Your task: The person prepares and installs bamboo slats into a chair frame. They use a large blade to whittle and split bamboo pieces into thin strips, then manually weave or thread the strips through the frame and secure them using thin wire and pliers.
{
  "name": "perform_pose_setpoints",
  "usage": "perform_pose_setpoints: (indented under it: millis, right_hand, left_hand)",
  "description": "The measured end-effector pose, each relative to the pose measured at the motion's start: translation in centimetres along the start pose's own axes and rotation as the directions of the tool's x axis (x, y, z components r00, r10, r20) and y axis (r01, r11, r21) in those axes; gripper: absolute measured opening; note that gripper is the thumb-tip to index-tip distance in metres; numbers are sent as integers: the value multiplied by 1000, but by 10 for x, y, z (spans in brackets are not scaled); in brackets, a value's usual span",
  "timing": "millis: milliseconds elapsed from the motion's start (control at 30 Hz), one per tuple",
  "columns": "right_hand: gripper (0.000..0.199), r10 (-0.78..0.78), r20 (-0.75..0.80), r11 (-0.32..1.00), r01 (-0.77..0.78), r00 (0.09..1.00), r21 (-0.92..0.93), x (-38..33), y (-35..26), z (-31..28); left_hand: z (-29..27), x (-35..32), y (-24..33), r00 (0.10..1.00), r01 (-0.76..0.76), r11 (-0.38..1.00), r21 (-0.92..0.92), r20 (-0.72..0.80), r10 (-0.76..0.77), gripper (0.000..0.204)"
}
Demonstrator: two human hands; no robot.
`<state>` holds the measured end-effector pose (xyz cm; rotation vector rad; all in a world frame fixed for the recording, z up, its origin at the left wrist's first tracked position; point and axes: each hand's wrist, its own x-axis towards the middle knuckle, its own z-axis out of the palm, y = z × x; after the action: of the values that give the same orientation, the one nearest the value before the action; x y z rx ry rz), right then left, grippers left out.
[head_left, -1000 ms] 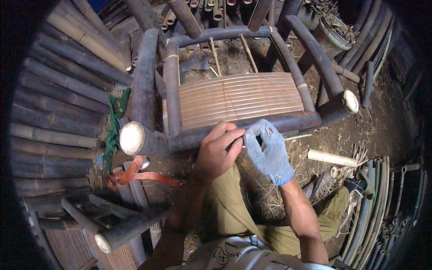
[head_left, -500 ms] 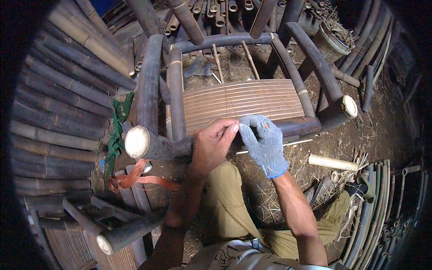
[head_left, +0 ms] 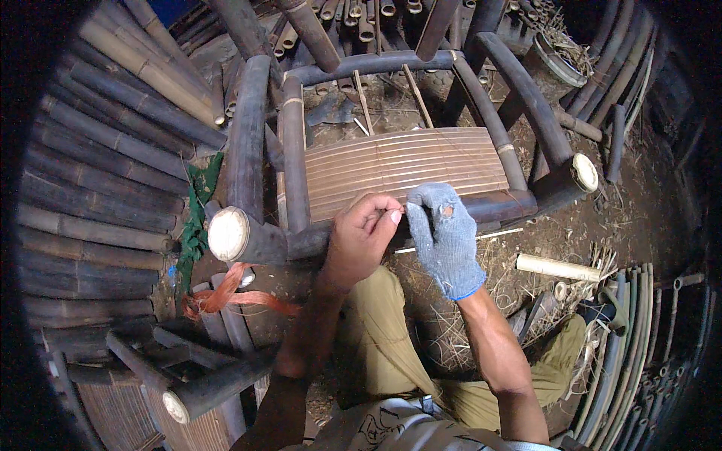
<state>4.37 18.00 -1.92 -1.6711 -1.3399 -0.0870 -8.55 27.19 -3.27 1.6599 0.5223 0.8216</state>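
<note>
A dark brown chair frame of thick round bamboo poles (head_left: 297, 165) is standing directly before the person, its near rail running just beyond the person's knees. Inside the frame, a light brown slatted panel of thin bamboo strips (head_left: 410, 165) is filling the nearer part of the opening. Over the frame's near rail, the bare left hand (head_left: 365, 237) is bringing thumb and forefinger together at the tips, while the right hand, in a grey-blue knitted glove (head_left: 444, 237), is pressing its own thumb and forefinger together just beside them — whether a fine thread is running between the two pinches is too small to tell. A bundle of orange-red stringy strands (head_left: 218, 297) is lying to the near left of the frame, and a crumpled green cloth (head_left: 197, 225) is resting left of it. To the near right of the frame, a pale split bamboo piece (head_left: 558, 267) is lying on the ground — near scattered straw-like shavings (head_left: 455, 331). Left of the frame, long dark bamboo poles (head_left: 98, 195) are lying in rows.
</note>
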Motion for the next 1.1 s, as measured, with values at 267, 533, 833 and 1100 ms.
perform_pose_setpoints:
  millis: [267, 533, 833, 1100]
  right_hand:
    - [27, -125, -78, 991, 127, 989, 28, -6, -7, -10]
    - [11, -229, 11, 967, 229, 973, -113, -2, 4, -8]
    - [7, -120, -6, 990, 120, 993, -77, -15, 2, -8]
    - [9, 147, 122, 969, -167, 982, 182, 0, 3, -16]
  left_hand:
    - [-2, 1, 12, 959, 282, 913, -297, 106, -262, 15]
    - [-6, 1, 11, 940, 341, 879, -334, 113, -322, 17]
    - [-21, -5, 2, 933, 361, 828, -430, 166, -320, 14]
    - [-7, 0, 2, 979, -183, 962, 203, 131, 159, 13]
